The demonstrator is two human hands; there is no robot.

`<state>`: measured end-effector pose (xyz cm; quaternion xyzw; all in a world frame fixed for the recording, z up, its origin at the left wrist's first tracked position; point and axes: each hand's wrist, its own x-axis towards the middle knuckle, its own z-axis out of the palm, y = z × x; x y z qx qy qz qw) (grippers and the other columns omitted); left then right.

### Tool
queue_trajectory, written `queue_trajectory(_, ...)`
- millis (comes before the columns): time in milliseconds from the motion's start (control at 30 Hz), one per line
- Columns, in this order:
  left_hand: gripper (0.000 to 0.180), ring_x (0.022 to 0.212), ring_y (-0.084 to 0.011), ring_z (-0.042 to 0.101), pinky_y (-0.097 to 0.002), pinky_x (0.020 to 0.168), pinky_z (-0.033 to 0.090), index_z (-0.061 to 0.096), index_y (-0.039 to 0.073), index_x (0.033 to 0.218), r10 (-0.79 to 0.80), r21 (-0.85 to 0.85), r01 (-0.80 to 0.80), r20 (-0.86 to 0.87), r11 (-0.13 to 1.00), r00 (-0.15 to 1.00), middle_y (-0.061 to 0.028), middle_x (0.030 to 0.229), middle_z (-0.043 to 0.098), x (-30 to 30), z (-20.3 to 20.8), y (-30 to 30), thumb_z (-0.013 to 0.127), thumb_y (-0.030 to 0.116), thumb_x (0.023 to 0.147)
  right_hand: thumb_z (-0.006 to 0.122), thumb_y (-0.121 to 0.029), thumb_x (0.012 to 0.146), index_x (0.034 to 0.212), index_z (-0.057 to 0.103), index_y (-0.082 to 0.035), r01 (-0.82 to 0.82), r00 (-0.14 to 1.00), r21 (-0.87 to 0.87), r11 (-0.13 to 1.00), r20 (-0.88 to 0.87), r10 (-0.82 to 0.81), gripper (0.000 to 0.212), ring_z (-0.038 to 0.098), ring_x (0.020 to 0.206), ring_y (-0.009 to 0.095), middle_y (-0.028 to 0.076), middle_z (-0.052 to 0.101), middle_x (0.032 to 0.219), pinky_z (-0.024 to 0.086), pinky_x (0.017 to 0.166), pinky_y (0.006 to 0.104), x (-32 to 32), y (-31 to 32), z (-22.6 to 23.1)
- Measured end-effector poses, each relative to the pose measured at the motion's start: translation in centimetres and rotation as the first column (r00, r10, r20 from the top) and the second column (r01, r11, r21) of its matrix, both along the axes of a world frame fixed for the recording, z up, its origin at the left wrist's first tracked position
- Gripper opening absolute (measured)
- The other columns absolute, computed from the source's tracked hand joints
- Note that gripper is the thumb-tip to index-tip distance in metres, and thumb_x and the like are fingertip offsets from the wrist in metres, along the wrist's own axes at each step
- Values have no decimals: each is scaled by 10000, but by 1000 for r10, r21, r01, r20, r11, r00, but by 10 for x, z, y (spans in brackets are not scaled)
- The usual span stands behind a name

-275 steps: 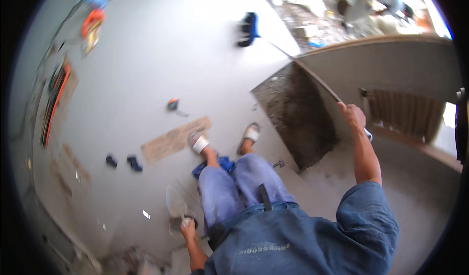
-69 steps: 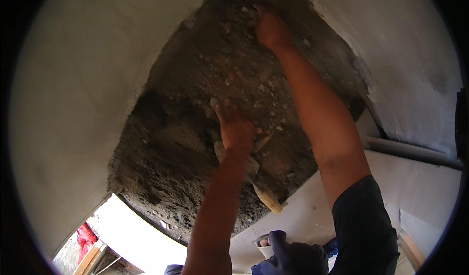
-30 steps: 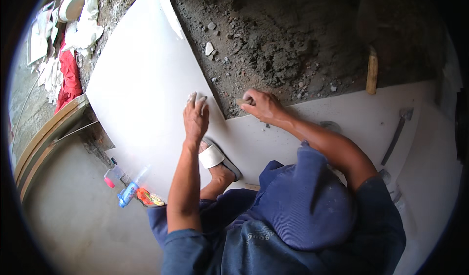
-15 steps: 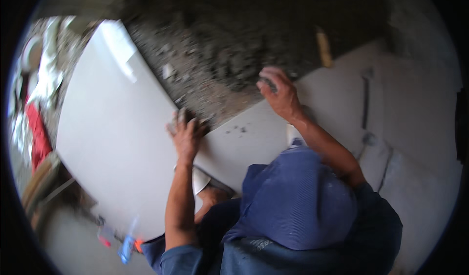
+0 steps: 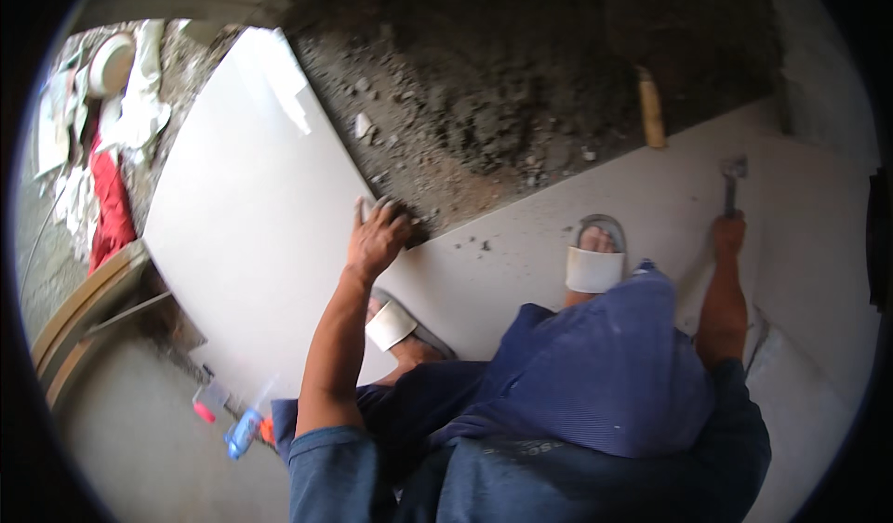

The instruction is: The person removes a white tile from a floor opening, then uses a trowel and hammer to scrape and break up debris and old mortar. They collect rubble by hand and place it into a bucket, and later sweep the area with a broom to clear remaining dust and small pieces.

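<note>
My left hand [image 5: 379, 237] rests at the edge of a large pale floor tile [image 5: 251, 207], near the corner where it meets another pale tile [image 5: 502, 235]. Its fingers are apart and bent toward the dark rubble bed; their tips are partly hidden. Out to the right, my right hand [image 5: 730, 233] is closed around the handle of a hammer [image 5: 734, 172], above the pale tiled floor. The hammer head points away from me and is slightly blurred.
Rough dark mortar and rubble [image 5: 465, 105] lie beyond the tiles. A yellowish wooden piece [image 5: 651, 109] sits at their edge. My sandalled feet [image 5: 595, 253] stand on the tiles. At left are red cloth [image 5: 110, 202], a round white container [image 5: 112, 66], a curved wooden frame [image 5: 88, 309] and a blue bottle [image 5: 244, 433].
My right hand has swung from over the rubble edge out to the right and taken hold of the hammer lying there. My left hand stays at the tile edge.
</note>
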<state>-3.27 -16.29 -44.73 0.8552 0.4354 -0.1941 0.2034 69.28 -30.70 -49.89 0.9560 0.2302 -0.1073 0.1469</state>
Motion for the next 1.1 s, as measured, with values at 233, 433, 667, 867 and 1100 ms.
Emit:
queue_trajectory(233, 249, 1163, -256, 495, -598, 1144, 158, 662, 171, 1068, -213, -78, 221, 95, 972, 972, -71, 1104, 558, -8, 6, 33, 513, 281, 902, 556, -287, 889, 985, 612, -1, -126, 975, 319, 939, -134, 176, 307, 574, 756, 229, 119, 603, 805, 457, 734, 371, -54, 6, 74)
queue_trajectory(433, 247, 1007, -237, 524, -561, 1111, 222, 661, 161, 1046, -351, -31, 361, 170, 932, 921, -57, 972, 549, -9, -7, 48, 557, 294, 865, 562, -294, 955, 1031, 613, -32, -215, 957, 524, 824, -54, 284, 278, 463, 660, 119, 32, 495, 709, 402, 615, 275, -162, 30, 197)
queue_trajectory(667, 270, 1003, -238, 541, -539, 1082, 271, 655, 172, 1092, -304, 146, 267, 400, 953, 865, -49, 1016, 573, -23, -25, 35, 584, 257, 846, 599, -258, 957, 1068, 605, -34, -480, 840, 544, 688, 60, 539, 250, 460, 662, 78, -15, 503, 736, 400, 601, 253, -275, 54, 293)
queue_trajectory(867, 256, 1043, -227, 555, -557, 1105, 250, 668, 182, 1095, -430, 234, 375, 268, 897, 862, -40, 1030, 600, -21, -27, 51, 544, 204, 871, 669, -224, 905, 1033, 568, -43, -383, 774, 639, 667, -174, 610, 243, 525, 640, 63, -12, 540, 710, 420, 539, 233, -367, 81, 272)
queue_trajectory(1100, 230, 1066, -216, 551, -538, 1092, 270, 690, 172, 1072, -354, 126, 332, 386, 935, 852, -47, 1064, 621, -16, -27, 37, 602, 232, 868, 719, -239, 845, 968, 540, -35, -163, 733, 753, 637, -340, 590, 298, 560, 533, 149, 64, 551, 615, 451, 498, 309, -448, 66, 171)
